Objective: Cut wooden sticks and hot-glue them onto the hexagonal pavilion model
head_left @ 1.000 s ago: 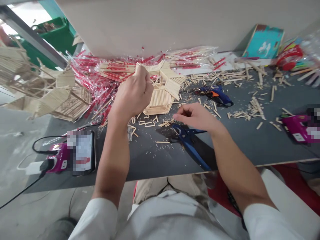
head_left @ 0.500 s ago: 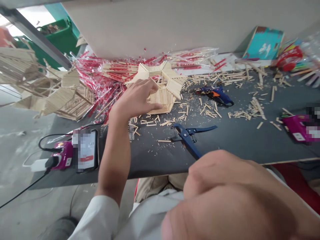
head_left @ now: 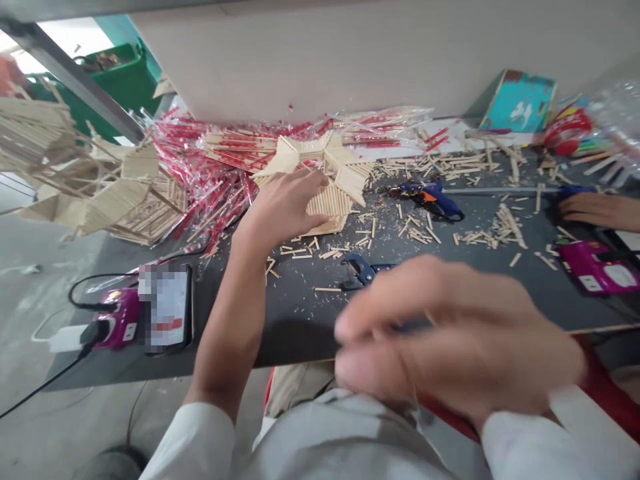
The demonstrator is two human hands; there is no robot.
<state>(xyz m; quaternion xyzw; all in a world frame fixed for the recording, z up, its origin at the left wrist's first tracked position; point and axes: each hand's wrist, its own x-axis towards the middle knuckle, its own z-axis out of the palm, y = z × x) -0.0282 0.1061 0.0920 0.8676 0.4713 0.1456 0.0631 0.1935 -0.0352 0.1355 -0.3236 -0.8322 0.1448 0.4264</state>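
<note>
My left hand (head_left: 283,213) lies with its fingers spread on a model built of wooden craft sticks (head_left: 333,203), which stands on the dark table (head_left: 295,333). Close to the camera and blurred, my right hand (head_left: 450,337) hangs over the table's front edge with its fingers curled. Its blur hides whether it holds anything. Partly behind it lies a blue-handled cutting tool (head_left: 360,272). A blue and orange glue gun (head_left: 430,199) sits beyond, out of reach of both hands.
Red-wrapped stick bundles in clear plastic (head_left: 200,180) lie behind the model. A larger stick structure (head_left: 107,200) juts out at left. Loose sticks and shavings litter the table. A co-worker's hand (head_left: 597,212) rests at right, near a magenta device (head_left: 597,267). A phone (head_left: 167,308) lies at left.
My left hand went from pinching the model's top to lying flat on it. My right hand rose from the table toward the camera. A co-worker's hand entered at right.
</note>
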